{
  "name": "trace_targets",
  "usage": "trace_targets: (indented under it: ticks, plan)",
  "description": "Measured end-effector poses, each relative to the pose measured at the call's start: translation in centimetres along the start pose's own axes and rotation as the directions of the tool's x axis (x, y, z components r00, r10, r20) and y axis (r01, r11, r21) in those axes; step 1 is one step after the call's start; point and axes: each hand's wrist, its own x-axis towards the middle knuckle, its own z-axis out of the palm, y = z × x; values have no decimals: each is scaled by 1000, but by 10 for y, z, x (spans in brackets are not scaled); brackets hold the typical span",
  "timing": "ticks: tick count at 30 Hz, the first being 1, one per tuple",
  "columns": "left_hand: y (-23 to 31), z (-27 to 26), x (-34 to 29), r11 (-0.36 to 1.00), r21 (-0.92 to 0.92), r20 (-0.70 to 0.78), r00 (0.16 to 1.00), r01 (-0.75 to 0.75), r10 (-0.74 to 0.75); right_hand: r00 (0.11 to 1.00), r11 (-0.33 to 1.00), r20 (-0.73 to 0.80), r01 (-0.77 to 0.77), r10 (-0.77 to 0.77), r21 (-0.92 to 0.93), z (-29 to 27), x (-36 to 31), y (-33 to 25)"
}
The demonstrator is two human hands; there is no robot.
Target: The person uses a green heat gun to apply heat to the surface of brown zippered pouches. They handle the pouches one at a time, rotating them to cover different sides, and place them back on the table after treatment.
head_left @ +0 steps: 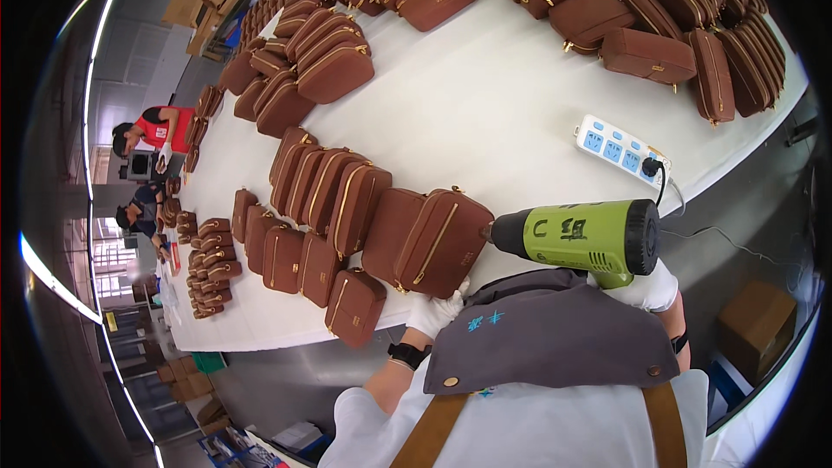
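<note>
A green heat gun (568, 236) with a black front and a black rear cap lies across the right of my view, its metal nozzle close to the side of a brown zip bag (445, 243). My right hand (652, 288), in a white glove, is wrapped round its handle, partly hidden behind the tool. My gloved left hand (438, 310) grips the lower edge of that bag, fingers closed at its near corner. The bag stands tilted on the white table (485, 104), leaning on another brown bag (388, 230). A smaller brown bag (355, 305) stands just left of my left hand.
Rows of brown bags (334, 195) stand left, with more bags (650, 55) at the far right. A white power strip (622, 149) with a black plug lies near the right edge. Two people work at the far left. A cardboard box (756, 329) sits on the floor, right.
</note>
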Motion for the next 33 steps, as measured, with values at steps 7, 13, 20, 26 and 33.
trace_targets:
  ticks: [7, 13, 20, 26, 33]
  plan:
    - [7, -34, -22, 937, 347, -245, 961, -39, 131, 993, 975, -29, -103, 111, 198, 2, 5, -7]
    - [28, 22, -77, -10, 988, 70, 390, -154, 918, 980, 936, -31, -178, 197, 304, -3, -10, -1]
    - [52, 155, -25, -223, 869, 416, 406, -441, 814, 974, 902, -194, -26, 121, 431, -9, 20, -2]
    - [43, 282, 122, -544, 722, 658, 668, -427, 349, 887, 904, -461, 215, -22, 370, -33, 32, -11]
    - [-78, 394, 277, -815, 283, 795, 599, -506, -97, 672, 807, -740, 451, -26, 382, -47, 9, -18]
